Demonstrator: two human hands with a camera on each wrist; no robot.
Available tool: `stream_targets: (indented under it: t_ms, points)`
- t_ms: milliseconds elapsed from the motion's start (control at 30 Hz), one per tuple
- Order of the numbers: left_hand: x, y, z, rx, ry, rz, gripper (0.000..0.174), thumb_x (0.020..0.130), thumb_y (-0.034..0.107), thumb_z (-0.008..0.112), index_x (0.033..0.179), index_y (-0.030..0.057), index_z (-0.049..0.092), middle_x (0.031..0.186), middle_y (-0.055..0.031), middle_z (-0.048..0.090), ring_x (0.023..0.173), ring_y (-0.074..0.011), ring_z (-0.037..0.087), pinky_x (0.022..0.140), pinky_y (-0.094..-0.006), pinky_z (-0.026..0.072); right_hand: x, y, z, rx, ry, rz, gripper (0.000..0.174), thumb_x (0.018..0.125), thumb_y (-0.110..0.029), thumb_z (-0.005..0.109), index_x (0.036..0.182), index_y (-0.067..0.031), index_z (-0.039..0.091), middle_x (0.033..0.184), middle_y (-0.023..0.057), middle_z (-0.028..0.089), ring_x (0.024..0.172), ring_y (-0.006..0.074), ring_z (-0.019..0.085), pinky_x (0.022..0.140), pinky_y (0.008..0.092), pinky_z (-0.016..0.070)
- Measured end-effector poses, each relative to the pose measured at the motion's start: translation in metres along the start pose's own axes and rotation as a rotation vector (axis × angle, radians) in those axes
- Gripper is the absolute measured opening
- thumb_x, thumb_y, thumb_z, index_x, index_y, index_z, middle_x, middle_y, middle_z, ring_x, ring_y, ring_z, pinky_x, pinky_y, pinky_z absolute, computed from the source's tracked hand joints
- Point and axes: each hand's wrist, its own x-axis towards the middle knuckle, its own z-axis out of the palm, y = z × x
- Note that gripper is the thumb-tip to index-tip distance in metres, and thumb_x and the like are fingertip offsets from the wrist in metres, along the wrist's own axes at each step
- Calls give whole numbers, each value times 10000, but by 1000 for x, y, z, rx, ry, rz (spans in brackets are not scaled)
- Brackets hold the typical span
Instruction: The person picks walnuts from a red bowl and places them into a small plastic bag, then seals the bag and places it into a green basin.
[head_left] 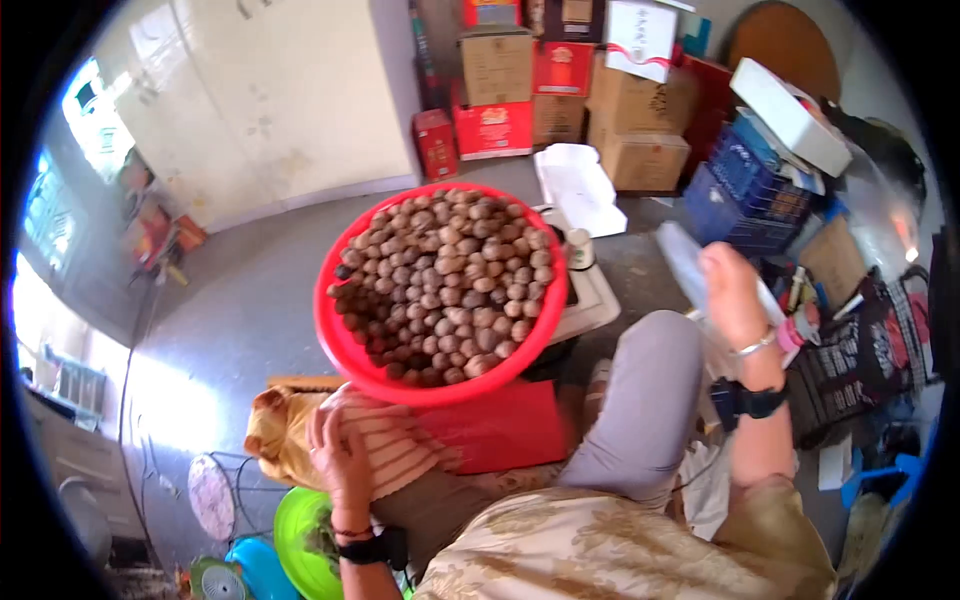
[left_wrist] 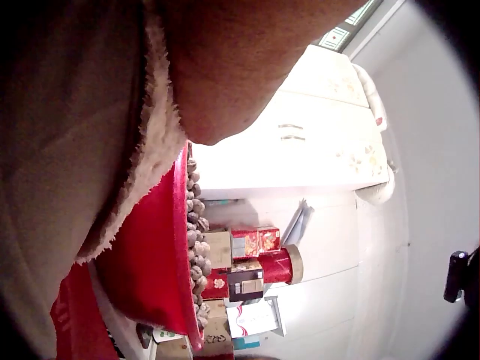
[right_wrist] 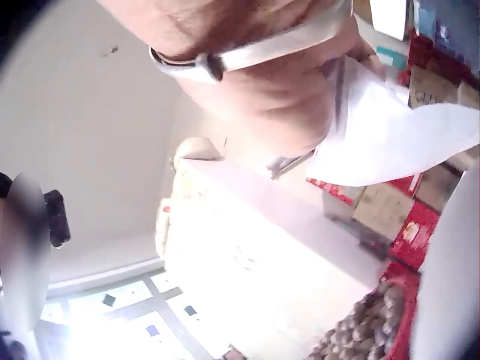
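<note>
In the head view a red basin [head_left: 335, 345] is heaped with walnut-like brown nuts [head_left: 440, 270]. My left hand [head_left: 342, 465] rests on a striped cloth [head_left: 385, 440] over my left leg, near the basin's lower left side, fingers loosely bent. My right hand [head_left: 735, 300] is raised to the right of the basin, above the right knee, and grips a thin white thing [head_left: 683, 258]. The right wrist view shows the white thing [right_wrist: 397, 139] projecting from the right hand [right_wrist: 270, 97]; most of its fingers are hidden. The left wrist view shows the basin [left_wrist: 150, 255] beside the left hand [left_wrist: 232, 67].
Stacked boxes [head_left: 495, 70] stand behind the basin, with a white foam tray [head_left: 580, 185] before them. A white scale-like device [head_left: 590, 305] is partly under the basin. Blue crates [head_left: 745, 190] are at right, a green basin [head_left: 300, 540] at lower left, and a red box [head_left: 510, 430] below the nuts.
</note>
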Motion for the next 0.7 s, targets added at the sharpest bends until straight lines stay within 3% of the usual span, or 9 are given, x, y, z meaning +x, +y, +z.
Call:
stream_targets:
  t_ms: [133,167,267,333,400,467,567,633,700]
  points:
    - [-3,-4,0,35,-15,-28,361,939,156,633,1284,52,622,1429,-269,530,1327,-462,488,1105,-534,400,17,-70,12,374,-276,112,123,985,-111,565,1000,-5,625,778,161,632,698,275,623,677,384,496]
    - [-2,-1,-2,40,-30,-38,367,938,163,636,1287,52,622,1429,-273,528,1330,-461,485,1111,-534,393,18,-79,19,483,-373,177,153,1001,-126,560,1024,2,642,750,74,633,693,149,596,660,333,491]
    - [0,9,-8,86,-48,-83,383,938,181,639,1299,54,622,1421,-272,535,1338,-457,476,1123,-529,380,14,-104,46,647,-569,186,176,1018,-143,564,1035,8,652,766,2,624,707,82,560,645,296,481]
    - [0,10,-6,106,-5,-27,351,914,148,649,1251,52,643,1392,-255,561,1317,-449,491,1119,-522,386,9,-131,69,836,-937,251,168,1010,-136,588,1071,4,657,805,-16,622,744,77,565,672,292,490]
    - [3,19,-8,128,22,7,330,899,129,653,1220,50,652,1371,-247,571,1306,-440,499,1115,-525,389,-5,-142,99,828,-1100,73,166,1009,-136,589,1081,-4,661,834,-16,637,786,90,575,710,305,502]
    - [8,30,-5,-25,97,96,293,839,63,664,1132,48,659,1233,-218,638,1231,-429,550,1113,-533,379,-8,-169,105,805,-1313,118,172,976,-134,605,1071,-7,672,863,8,671,800,105,598,732,316,516]
    - [13,67,-22,-21,17,137,234,884,62,673,1116,40,647,1065,-154,685,1081,-327,650,1010,-487,483,-18,-187,132,797,-1492,177,217,939,-161,624,1051,19,668,857,35,684,784,121,621,723,324,529]
    - [11,98,-29,-1242,-450,-838,201,942,119,707,1105,29,632,913,-87,673,893,-184,677,817,-393,560,-31,-191,154,674,-1544,173,250,904,-187,645,1030,28,667,858,58,697,773,141,656,705,329,543]
    - [2,107,-13,-1120,-538,-684,266,954,163,720,1153,22,614,883,-72,652,841,-142,651,746,-353,553,-37,-201,162,616,-1545,119,257,893,-191,649,1026,28,670,868,67,707,782,162,674,706,339,550]
